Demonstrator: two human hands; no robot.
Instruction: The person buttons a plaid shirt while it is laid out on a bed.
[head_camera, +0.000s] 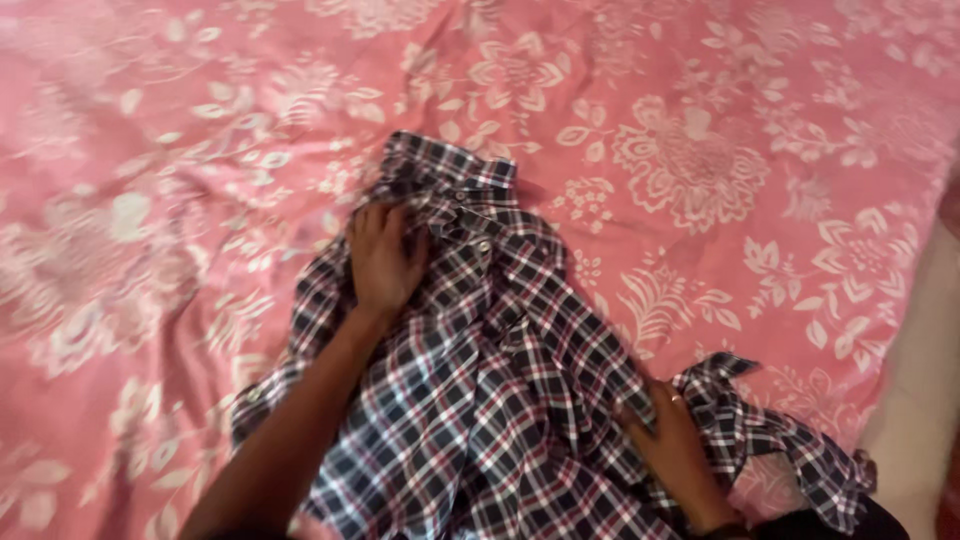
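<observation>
A plaid shirt (500, 400) lies crumpled on a pink floral bedsheet (700, 150), collar toward the far side, its lower part cut off by the frame's bottom edge. The left hand (383, 258) rests on the fabric just below the collar, fingers curled; whether it pinches cloth is hard to tell. The right hand (672, 440) lies open and flat on the shirt beside a rumpled sleeve (780, 440), its wrist cut off below. The picture is slightly blurred.
</observation>
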